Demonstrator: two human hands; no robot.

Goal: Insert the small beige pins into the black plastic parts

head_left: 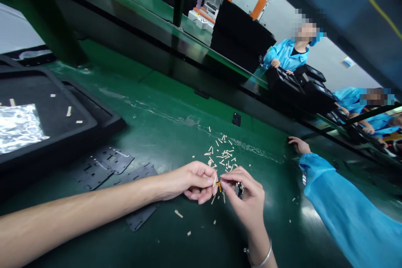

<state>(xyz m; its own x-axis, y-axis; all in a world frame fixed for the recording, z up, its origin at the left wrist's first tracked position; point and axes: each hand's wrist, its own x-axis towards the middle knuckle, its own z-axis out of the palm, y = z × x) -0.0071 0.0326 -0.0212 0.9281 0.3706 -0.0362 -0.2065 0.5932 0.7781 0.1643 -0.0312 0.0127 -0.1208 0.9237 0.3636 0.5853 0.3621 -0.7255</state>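
My left hand [201, 182] and my right hand [246, 188] meet over the green bench, with fingertips almost touching. A small orange strip [219, 186], like a piece of flex circuit, sits between their pinched fingers. A narrow beige strip [215, 181] shows at my left thumb and fingertip. Whether that strip is stuck to the orange piece, I cannot tell. Just behind the hands lies a loose scatter of beige paper-like slips [224, 155]. Something dark with small pale specks [240, 189] is partly hidden by my right hand.
Dark flat plates [108, 165] lie left, beside black foam trays [106, 121] and a silvery bag [20, 127]. A small black part [236, 119] lies farther back. At right, another person's blue sleeve [339, 201] and hand [300, 145] reach over the bench. More people work beyond the rail.
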